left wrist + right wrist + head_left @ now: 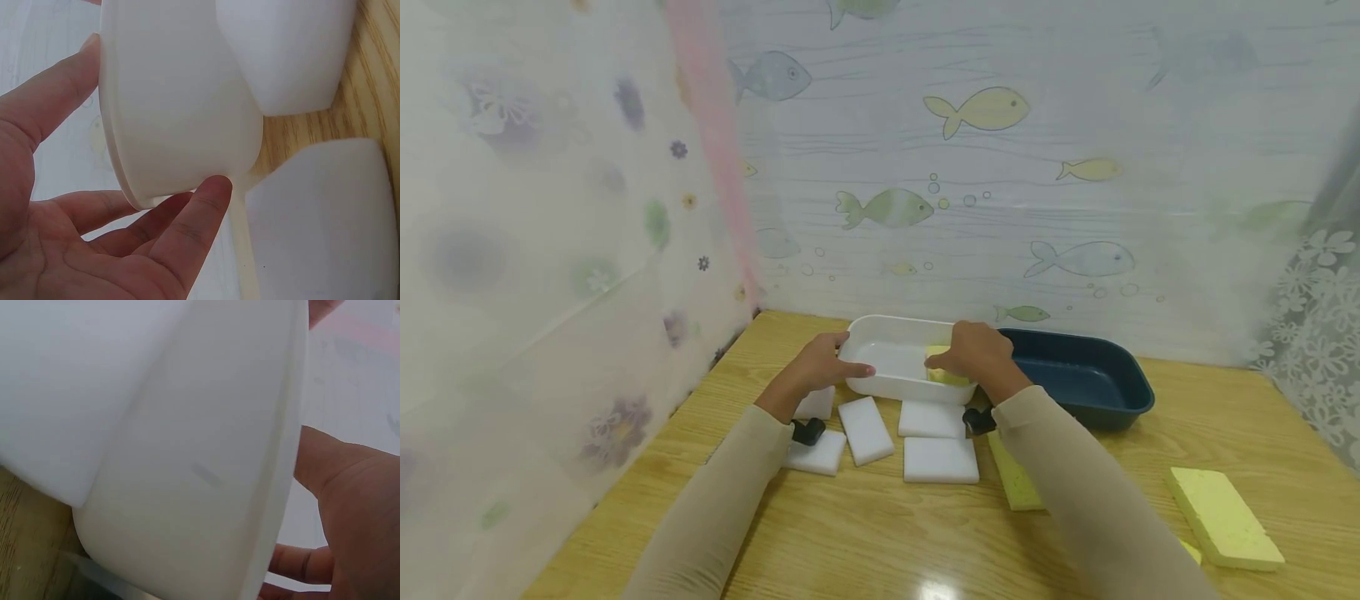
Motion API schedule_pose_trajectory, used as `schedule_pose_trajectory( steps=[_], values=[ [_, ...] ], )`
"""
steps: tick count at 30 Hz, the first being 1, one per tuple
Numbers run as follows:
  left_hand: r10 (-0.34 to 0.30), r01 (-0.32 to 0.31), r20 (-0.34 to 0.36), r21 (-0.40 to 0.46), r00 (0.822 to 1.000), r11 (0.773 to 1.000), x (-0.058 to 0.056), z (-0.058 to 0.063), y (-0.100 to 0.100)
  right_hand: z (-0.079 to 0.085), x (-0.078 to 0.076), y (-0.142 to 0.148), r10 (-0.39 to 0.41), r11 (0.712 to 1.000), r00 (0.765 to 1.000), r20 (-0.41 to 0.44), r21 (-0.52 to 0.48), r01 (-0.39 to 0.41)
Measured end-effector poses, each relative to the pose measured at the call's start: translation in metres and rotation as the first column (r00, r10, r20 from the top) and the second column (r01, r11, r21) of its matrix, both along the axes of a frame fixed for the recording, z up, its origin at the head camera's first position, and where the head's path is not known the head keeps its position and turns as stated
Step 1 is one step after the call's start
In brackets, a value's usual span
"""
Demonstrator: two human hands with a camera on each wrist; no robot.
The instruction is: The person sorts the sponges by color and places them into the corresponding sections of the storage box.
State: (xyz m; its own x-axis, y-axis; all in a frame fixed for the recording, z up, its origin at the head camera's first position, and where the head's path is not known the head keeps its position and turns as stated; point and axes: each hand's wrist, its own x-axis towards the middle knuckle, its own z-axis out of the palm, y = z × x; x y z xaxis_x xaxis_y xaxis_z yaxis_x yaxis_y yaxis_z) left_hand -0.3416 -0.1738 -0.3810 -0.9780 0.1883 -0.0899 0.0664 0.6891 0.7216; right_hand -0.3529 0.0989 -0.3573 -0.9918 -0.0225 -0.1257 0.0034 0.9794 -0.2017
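Observation:
A white rectangular plastic basin (891, 388) stands at the back of the table, with a yellow sponge (938, 376) inside its right end. My left hand (818, 367) holds the basin's left end, the thumb at the front rim and the fingers (194, 228) around the outer end wall. At the opposite end, my right hand (983, 354) grips the rim, its thumb reaching over the inside beside the sponge. The right wrist view shows the fingers (303, 563) partly hidden behind the basin wall. Several white sponge blocks (941, 460) lie just in front of the basin.
A dark blue basin (1075, 371) stands right of the white one. One yellow sponge (1015, 479) lies partly under my right forearm, another (1225, 517) farther right. Curtains printed with fish (891, 208) and flowers hang behind and left of the wooden table (842, 542).

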Motion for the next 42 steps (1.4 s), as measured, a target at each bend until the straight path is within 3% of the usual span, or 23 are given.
schedule_pose_trajectory(
  steps=[16, 29, 36, 42],
  values=[
    [-0.006, 0.006, -0.011, -0.014, 1.000, 1.000, 0.000, 0.000, -0.001, 0.007, 0.025, 0.034, 0.144, 0.971, 0.982, -0.125, -0.175, -0.165],
    [-0.036, 0.036, -0.022, 0.020, 0.999, 0.999, -0.004, -0.003, -0.002, 0.008, 0.067, 0.071, 0.212, 0.902, 0.942, -0.261, -0.318, -0.292],
    [-0.031, 0.031, -0.020, 0.021, 0.999, 0.999, -0.004, -0.004, -0.002, 0.010, 0.091, 0.087, 0.213, 0.892, 0.939, -0.271, -0.338, -0.300],
    [-0.034, 0.034, -0.011, 0.026, 0.999, 0.999, -0.005, -0.004, -0.004, 0.006, 0.106, 0.105, 0.268, 0.878, 0.917, -0.294, -0.318, -0.359]
  ],
)
